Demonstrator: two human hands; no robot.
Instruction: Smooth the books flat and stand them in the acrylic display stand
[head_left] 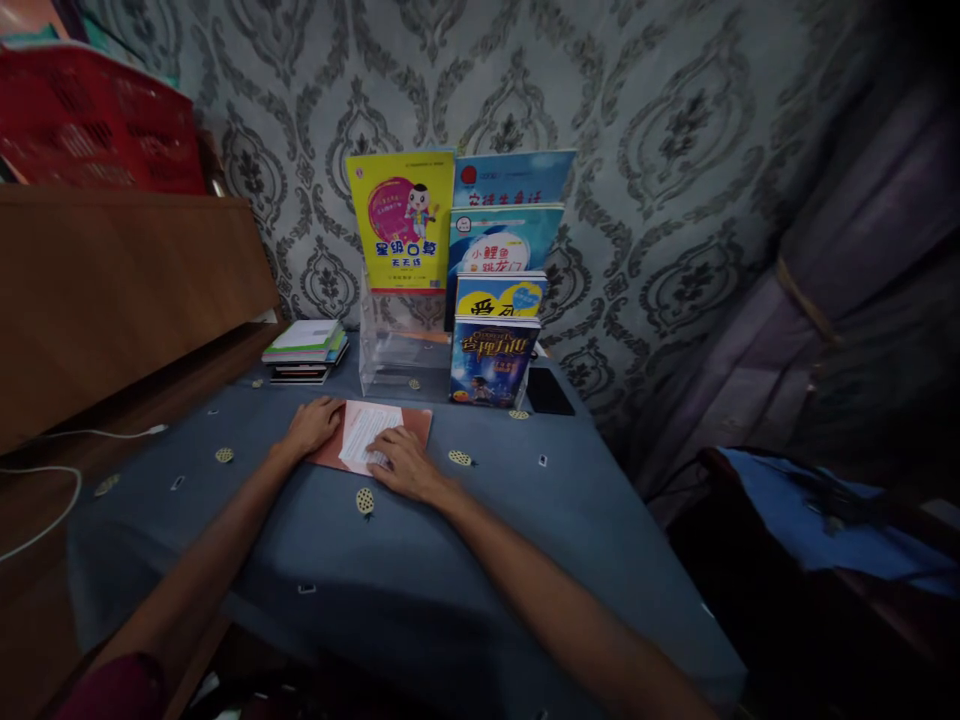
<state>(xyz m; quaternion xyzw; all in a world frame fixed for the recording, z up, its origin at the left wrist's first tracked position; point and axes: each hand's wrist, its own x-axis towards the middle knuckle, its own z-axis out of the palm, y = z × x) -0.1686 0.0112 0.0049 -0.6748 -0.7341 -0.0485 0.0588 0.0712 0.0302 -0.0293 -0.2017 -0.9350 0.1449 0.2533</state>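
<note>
A thin reddish-brown booklet (412, 424) with a white printed sheet (363, 428) on it lies flat on the blue tablecloth (465, 560). My left hand (311, 424) rests on the booklet's left edge, fingers loosely curled over it. My right hand (405, 462) lies flat on the booklet's near right part, fingers stretched over the white sheet. Just behind stands a clear tiered rack (390, 355) holding a yellow book (401, 220) and several blue ones (495, 345).
A stack of thin books (306, 350) lies at the back left, a dark phone (549, 392) beside the rack on the right. A wooden cabinet (112, 290) with a red crate (90, 120) and white cables stands left. A dark chair with blue cloth (810, 520) is right.
</note>
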